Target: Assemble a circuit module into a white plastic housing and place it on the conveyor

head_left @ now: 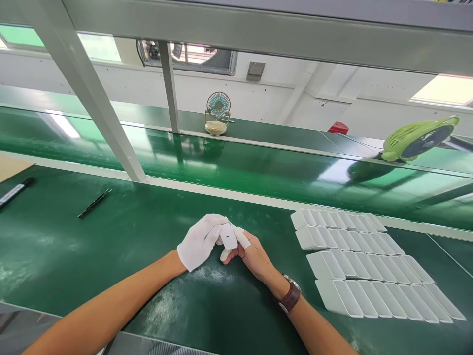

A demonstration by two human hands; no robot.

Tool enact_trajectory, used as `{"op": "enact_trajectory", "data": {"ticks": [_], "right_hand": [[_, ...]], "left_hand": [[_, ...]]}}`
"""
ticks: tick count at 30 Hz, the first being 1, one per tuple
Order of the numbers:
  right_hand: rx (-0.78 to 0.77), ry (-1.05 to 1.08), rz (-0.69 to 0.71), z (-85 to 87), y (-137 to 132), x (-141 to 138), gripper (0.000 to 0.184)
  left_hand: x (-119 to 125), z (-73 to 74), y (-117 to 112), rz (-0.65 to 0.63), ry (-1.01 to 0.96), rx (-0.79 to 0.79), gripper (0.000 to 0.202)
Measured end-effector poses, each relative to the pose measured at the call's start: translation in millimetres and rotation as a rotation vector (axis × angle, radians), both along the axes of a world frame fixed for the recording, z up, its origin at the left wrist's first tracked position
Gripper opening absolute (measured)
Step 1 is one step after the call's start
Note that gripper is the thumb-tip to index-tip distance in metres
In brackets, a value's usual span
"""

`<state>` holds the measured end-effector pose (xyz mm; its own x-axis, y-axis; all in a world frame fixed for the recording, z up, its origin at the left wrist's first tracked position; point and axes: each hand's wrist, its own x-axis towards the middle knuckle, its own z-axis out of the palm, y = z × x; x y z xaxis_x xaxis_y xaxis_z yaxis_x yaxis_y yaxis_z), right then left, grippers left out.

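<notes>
A small white plastic charger housing [229, 238] with a narrow dark slot in its end face is held between my two hands above the green bench. My left hand [201, 241], in a white glove, has its fingers closed round the left and far side of the housing. From the right, my right hand [254, 254] grips it too, white finger cots covering the thumb and at least one finger. The fingers partly hide the housing's sides. To the right lie several rows of white plastic shells [369, 266], set close side by side.
Tweezers [94, 203] and a black-and-white marker [16, 192] lie on the left of the bench [148, 222]. A grey post [99, 103] rises behind them. Across the shiny green belt [236, 165] stand a small fan [218, 111] and a lime-green fan [417, 139].
</notes>
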<state>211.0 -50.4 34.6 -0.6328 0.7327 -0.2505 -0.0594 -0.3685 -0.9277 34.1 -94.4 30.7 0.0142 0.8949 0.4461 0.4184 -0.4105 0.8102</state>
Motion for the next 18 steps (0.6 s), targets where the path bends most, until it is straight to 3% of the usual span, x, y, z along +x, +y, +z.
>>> {"op": "enact_trajectory", "data": {"ticks": [6, 13, 18], "right_hand": [[0.003, -0.01, -0.001, -1.5, -0.4, -0.4, 0.043], [0.007, 0.007, -0.007, -3.4, 0.4, 0.5, 0.042], [-0.008, 0.003, -0.021, -2.6, 0.6, 0.9, 0.045]], "left_hand": [[1.2, 5.5, -2.2, -0.01, -0.035, -0.025, 0.032], [4.9, 2.1, -0.3, 0.043, -0.038, -0.016, 0.024], [1.8, 2.9, 1.2, 0.08, -0.084, -0.064, 0.028]]}}
